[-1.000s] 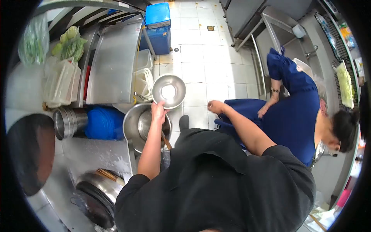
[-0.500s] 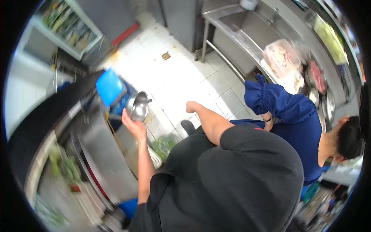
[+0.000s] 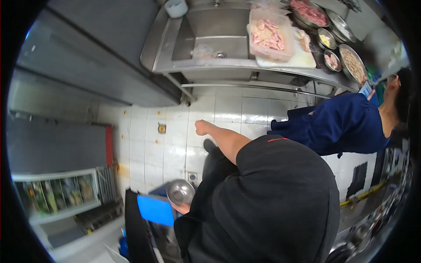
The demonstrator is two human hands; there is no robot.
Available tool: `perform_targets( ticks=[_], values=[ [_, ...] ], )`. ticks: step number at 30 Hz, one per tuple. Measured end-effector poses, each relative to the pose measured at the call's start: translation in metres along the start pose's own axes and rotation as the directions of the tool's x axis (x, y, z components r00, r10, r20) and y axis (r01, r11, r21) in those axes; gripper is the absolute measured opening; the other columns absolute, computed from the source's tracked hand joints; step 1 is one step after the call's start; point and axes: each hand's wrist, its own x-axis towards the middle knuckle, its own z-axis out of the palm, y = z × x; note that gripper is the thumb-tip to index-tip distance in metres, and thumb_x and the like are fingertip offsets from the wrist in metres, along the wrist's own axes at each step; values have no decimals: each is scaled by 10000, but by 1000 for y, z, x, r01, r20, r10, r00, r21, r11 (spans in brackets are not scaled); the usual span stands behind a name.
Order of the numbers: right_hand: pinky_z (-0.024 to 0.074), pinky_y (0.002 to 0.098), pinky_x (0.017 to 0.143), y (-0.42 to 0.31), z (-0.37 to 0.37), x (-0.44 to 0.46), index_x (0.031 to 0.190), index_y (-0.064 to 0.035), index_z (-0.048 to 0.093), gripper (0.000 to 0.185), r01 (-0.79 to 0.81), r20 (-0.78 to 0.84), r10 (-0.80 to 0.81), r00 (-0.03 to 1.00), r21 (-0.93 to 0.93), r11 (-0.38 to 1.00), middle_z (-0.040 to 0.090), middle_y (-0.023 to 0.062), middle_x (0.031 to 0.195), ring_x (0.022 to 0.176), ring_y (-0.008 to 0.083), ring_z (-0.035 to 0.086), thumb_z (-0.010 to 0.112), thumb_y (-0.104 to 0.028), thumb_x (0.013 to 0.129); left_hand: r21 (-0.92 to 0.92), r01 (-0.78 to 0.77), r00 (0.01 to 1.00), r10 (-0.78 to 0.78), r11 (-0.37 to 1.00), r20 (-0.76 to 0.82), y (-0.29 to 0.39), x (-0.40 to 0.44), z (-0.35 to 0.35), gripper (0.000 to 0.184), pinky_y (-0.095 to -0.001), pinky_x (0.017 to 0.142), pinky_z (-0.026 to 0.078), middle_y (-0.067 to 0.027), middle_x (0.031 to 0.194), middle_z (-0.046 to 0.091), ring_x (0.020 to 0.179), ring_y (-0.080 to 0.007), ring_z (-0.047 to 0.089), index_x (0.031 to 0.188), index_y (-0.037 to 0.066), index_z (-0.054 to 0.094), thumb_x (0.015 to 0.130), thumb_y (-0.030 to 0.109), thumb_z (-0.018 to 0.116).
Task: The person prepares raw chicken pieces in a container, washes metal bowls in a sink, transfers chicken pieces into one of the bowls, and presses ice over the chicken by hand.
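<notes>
Leftward, a blue lid [image 3: 154, 210] appears just beside the bowl [image 3: 180, 192], which the left hand [image 3: 181, 207] grips by its edge, presumably because one hand suffices. The right hand [image 3: 203, 127], seemingly empty, makes a loose fist. Farther right, a tub [image 3: 272, 56] of meat [image 3: 268, 37] stands by the sink [image 3: 215, 26], probably for easy reach.

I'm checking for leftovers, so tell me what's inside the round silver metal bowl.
Inside the round silver metal bowl, only bare, shiny metal shows. Its underside and part of the left hand are hidden.
</notes>
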Motion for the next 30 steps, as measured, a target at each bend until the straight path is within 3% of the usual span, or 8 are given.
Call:
perform_targets(
  ticks=[2, 6, 9, 12, 15, 24, 27, 30],
  values=[
    [540, 489, 871, 19, -33, 33, 1008, -32, 706, 222, 141, -293, -113, 949, 76, 987, 712, 225, 1033, 1006, 400, 674, 584, -85, 830, 191, -11, 987, -20, 981, 158, -30, 34, 27, 668, -520, 1163, 306, -333, 1407, 489, 1327, -495, 450, 1444, -97, 404, 780, -36, 458],
    [514, 541, 755, -2, -158, 38, 888, -22, 647, 120, 299, -834, -28, 551, 165, 940, 673, 243, 895, 865, 452, 645, 589, -124, 868, 207, -279, 915, 194, 938, 354, -23, 182, 85, 656, -506, 1161, 319, -335, 1395, 505, 1329, -490, 461, 1430, -106, 419, 780, -30, 450],
    [513, 533, 738, -11, -247, 35, 861, -4, 625, 122, 367, -963, -4, 270, 100, 925, 657, 237, 854, 830, 454, 641, 599, -123, 863, 73, -344, 872, 290, 936, 393, 131, 293, 140, 664, -469, 1167, 328, -339, 1418, 495, 1363, -473, 442, 1439, -99, 420, 780, -29, 444],
    [524, 492, 740, -1, -312, 4, 876, -7, 640, 124, 370, -999, 14, 41, 29, 929, 655, 209, 831, 822, 422, 651, 606, -126, 865, -122, -640, 596, 590, 759, 544, 251, 398, 205, 613, -468, 1132, 370, -310, 1396, 535, 1314, -451, 507, 1439, -78, 441, 836, 19, 494],
    [536, 468, 753, 31, -344, -24, 942, -11, 683, 160, 295, -985, 138, -102, 103, 950, 684, 209, 891, 831, 403, 665, 613, -134, 868, -359, -567, 370, 619, 741, 693, 420, 418, 227, 530, -385, 1077, 423, -251, 1362, 591, 1265, -344, 584, 1433, -7, 494, 904, -10, 460],
    [553, 461, 819, 212, -437, -70, 1086, -16, 704, 267, -166, -931, 362, 42, 350, 922, 718, 248, 946, 914, 379, 714, 603, -99, 853, -603, -264, 329, 658, 753, 677, 521, 330, 347, 370, -287, 932, 476, -106, 1153, 693, 1036, -144, 619, 1357, -16, 551, 996, 65, 543],
    [519, 487, 961, 265, -494, -68, 1234, -54, 653, 405, -418, -808, 508, 297, 369, 830, 651, 256, 1246, 1183, 402, 616, 583, -78, 836, -538, -61, 386, 517, 841, 764, 504, 278, 374, 274, -277, 905, 470, -81, 1087, 696, 979, -129, 611, 1224, -34, 613, 966, 56, 589],
    [474, 488, 1038, 314, -526, -42, 1302, -112, 617, 446, -462, -816, 388, 427, 172, 870, 543, 233, 1420, 1322, 392, 512, 591, -118, 857, -475, 126, 466, 370, 871, 804, 507, 243, 384, 384, -310, 926, 491, -113, 1183, 668, 1034, -182, 636, 1309, -22, 576, 926, -18, 551]
  ],
)
